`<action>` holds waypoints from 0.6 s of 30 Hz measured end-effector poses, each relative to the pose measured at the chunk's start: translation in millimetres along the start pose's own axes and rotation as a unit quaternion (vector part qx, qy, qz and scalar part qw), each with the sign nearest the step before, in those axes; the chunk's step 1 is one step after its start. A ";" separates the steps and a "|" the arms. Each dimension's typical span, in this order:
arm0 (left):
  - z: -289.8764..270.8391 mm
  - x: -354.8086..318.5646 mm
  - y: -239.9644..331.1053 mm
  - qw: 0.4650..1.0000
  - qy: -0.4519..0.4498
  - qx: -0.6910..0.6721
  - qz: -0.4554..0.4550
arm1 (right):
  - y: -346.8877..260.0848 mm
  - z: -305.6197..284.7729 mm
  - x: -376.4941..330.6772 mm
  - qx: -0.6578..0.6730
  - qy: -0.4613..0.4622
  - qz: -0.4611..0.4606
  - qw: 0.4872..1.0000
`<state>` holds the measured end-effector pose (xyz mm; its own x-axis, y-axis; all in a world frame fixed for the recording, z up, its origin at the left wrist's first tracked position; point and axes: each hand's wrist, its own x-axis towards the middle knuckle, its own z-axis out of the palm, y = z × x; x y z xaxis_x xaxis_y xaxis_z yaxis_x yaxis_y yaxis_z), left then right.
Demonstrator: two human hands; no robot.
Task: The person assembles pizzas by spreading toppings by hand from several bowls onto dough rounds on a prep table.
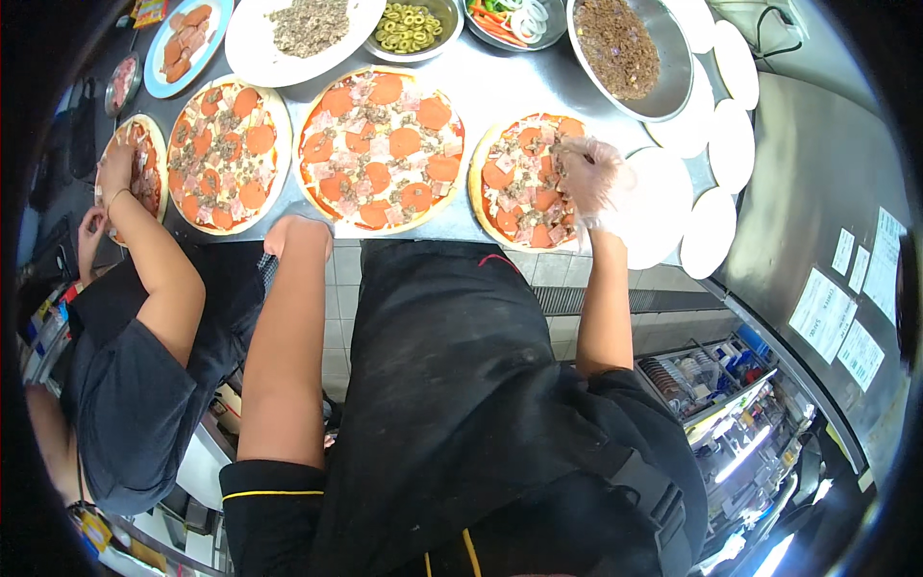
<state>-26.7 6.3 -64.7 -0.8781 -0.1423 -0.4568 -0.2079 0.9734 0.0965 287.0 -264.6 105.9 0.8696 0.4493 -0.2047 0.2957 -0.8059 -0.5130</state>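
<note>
My right hand (596,178), in a clear plastic glove, is over the right side of the rightmost pizza (514,183). Its fingers are drawn together, and I cannot make out what they hold. Pepperoni slices, ham pieces and brown crumbled meat cover that pizza. My bare left hand (298,236) rests curled at the counter's front edge, below a larger pizza (381,149) with similar toppings; no object shows in it. To its left lies another topped pizza (229,154).
A co-worker's hands (115,178) are at the far-left pizza (149,163). Along the back stand a plate of crumbled meat (260,58), bowls of green slices (409,29) and cut vegetables (510,14), and a brown ground meat bowl (615,53). White discs (659,212) lie at right.
</note>
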 end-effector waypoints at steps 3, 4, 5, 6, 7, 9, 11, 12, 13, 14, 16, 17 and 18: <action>40.1 74.0 7.4 0.897 0.010 0.419 0.138 | 6.2 -16.7 -17.5 0.050 0.028 -0.037 0.998; 39.2 66.6 4.9 0.896 0.008 0.422 0.141 | 5.9 -20.5 -22.5 0.182 -0.014 0.059 0.981; 34.5 57.8 2.9 0.894 0.007 0.423 0.144 | 11.7 -24.7 -27.6 0.167 -0.017 0.066 0.984; 2.2 -1.8 -2.9 0.969 -0.004 0.228 0.090 | 27.1 -27.0 -33.3 0.151 -0.013 0.081 0.985; -23.2 -36.9 -5.9 0.999 -0.017 0.014 0.026 | 40.1 -28.7 -37.1 0.139 -0.014 0.089 0.986; -24.6 -24.8 -6.1 0.994 -0.025 0.100 0.048 | 53.0 -27.5 -43.8 0.131 -0.002 0.070 0.989; -14.7 -4.3 -3.5 0.978 -0.033 0.191 0.074 | 44.3 -36.4 -51.9 0.046 -0.031 0.059 0.997; -11.7 -2.1 -2.7 0.967 -0.037 0.237 0.089 | 48.4 -27.3 -53.9 -0.031 -0.001 0.029 0.999; -8.1 -0.4 -2.5 0.953 -0.041 0.282 0.105 | 52.2 -27.6 -59.7 -0.006 -0.005 0.048 0.999; -10.4 -6.5 -1.3 0.969 -0.040 0.224 0.094 | 41.7 -29.4 -66.0 0.022 -0.010 0.066 0.998; -15.8 -17.4 -2.2 0.991 -0.040 0.107 0.070 | 41.7 -27.4 -70.8 0.070 0.008 0.067 0.995; -20.6 -22.0 -4.2 0.996 -0.039 0.049 0.057 | 40.2 -26.2 -73.6 0.076 0.012 0.068 0.995; -24.6 -26.0 -5.3 0.998 -0.039 -0.010 0.043 | 35.3 -24.2 -75.7 0.083 0.015 0.069 0.994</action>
<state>-13.4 0.4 -31.7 -0.8574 -0.0433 -0.5128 -0.1423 0.9775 0.1554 241.2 -336.4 123.5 0.9098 0.3244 -0.2591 0.1051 -0.7837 -0.6121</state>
